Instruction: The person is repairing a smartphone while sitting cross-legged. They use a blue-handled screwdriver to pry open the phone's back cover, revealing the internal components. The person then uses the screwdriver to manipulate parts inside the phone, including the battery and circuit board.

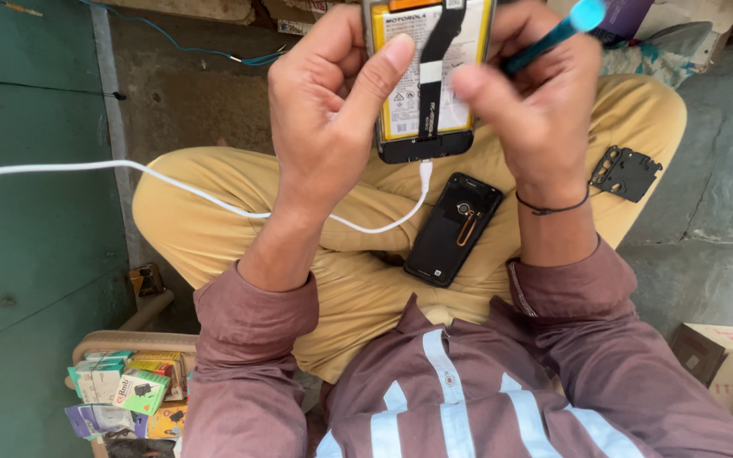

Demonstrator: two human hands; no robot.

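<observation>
Low at my left, a tray (95, 341) holds small coloured boxes (125, 388) packed side by side. A white cable (214, 200) runs across my lap to the bottom of the opened phone (428, 80), raised before me. My left hand (324, 110) grips its left edge, thumb pressed on the yellow battery. My right hand (536, 102) closes around a blue tool (553, 36) at the phone's right edge. A black back cover (454, 229) lies on my thigh, a black plate (625, 173) on my right knee.
</observation>
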